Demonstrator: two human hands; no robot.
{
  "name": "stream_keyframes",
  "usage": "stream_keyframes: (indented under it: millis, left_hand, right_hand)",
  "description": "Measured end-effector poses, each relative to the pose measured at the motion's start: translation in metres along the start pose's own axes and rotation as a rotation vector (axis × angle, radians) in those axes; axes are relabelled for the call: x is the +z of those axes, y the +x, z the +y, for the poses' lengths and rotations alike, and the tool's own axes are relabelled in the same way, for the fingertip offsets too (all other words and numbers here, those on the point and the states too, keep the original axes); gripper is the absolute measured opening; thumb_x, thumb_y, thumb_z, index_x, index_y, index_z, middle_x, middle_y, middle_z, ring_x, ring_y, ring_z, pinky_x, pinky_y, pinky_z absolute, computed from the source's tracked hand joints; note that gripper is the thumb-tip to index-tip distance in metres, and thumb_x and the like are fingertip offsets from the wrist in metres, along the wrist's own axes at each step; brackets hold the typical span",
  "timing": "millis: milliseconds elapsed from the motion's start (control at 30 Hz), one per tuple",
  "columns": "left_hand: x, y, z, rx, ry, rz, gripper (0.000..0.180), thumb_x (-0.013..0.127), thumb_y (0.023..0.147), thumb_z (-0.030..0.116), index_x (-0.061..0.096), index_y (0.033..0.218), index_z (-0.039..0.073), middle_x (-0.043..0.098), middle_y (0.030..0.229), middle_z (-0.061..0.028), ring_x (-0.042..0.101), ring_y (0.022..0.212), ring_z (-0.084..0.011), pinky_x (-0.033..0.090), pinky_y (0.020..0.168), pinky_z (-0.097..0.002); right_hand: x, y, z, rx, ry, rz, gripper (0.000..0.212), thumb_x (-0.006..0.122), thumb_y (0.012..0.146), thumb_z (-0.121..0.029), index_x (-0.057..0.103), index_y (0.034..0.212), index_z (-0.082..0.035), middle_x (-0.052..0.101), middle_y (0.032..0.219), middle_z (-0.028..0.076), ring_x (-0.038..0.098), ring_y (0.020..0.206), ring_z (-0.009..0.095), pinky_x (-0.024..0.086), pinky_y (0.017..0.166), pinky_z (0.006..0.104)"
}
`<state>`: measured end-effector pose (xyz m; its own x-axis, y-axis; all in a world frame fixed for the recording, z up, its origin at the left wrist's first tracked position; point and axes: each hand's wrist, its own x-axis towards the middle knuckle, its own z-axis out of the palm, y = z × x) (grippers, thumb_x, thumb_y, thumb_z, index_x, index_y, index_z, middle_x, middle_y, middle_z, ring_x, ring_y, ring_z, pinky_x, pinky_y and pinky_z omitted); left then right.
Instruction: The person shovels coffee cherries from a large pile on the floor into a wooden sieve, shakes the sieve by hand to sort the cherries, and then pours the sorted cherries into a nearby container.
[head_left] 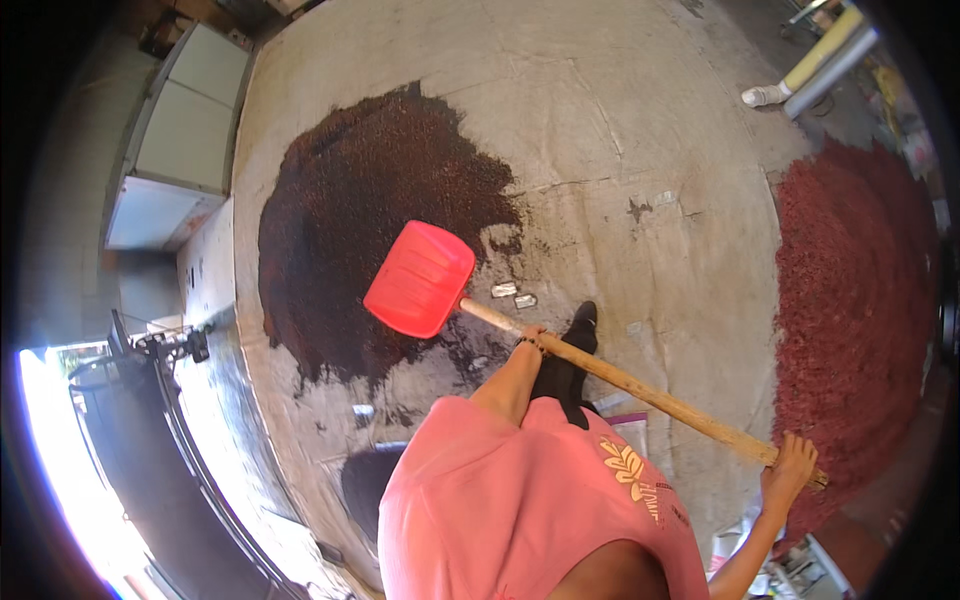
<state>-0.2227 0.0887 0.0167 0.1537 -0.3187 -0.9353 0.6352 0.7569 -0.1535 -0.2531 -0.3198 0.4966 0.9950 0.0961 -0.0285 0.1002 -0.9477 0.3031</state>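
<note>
A shovel with a wide red blade (420, 285) and a long wooden handle (650, 392) lies slantwise across the view. My left hand (534, 340), with a dark bead bracelet at the wrist, is closed round the handle not far below the blade. Close to the handle's end, at the right, my right hand (793, 460) grips it. The blade is over a broad, dark brown layer of loose material (370, 180) spread on the floor sheet. From here I cannot tell whether the blade touches it.
A large heap of reddish material (850, 310) stands at the right. Two small silvery pieces (514, 294) lie near the blade on the pale floor sheet (680, 130). Pale cabinets (185, 130) and a dark machine (150, 430) line the left. Another person's leg (820, 60) shows far right.
</note>
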Motion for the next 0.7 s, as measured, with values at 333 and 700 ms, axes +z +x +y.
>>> stream_keyframes:
  millis: [333,700]
  left_hand:
    - [0.251,0.025,-0.052,-0.097,-0.367,0.016,0.026,0.048,0.077,0.015,0.040,0.095,-0.002,0.052,0.087,-0.0199,0.053,0.075,-0.0351,0.044,0.071,-0.0510]
    - [0.401,0.085,-0.130,0.188,-0.228,0.155,0.031,0.053,0.074,0.013,0.038,0.097,0.000,0.052,0.080,-0.0184,0.057,0.068,-0.0337,0.048,0.057,-0.0502]
  right_hand:
    - [-0.043,0.091,0.206,-0.048,-0.322,-0.008,0.030,0.050,0.063,-0.004,0.052,0.093,0.001,0.052,0.079,0.017,0.048,0.081,0.033,0.037,0.078,0.0407]
    - [-0.029,0.207,0.262,-0.049,-0.480,-0.265,0.023,0.059,0.064,-0.019,0.058,0.082,-0.005,0.058,0.070,0.014,0.056,0.066,0.030,0.044,0.059,0.0392]
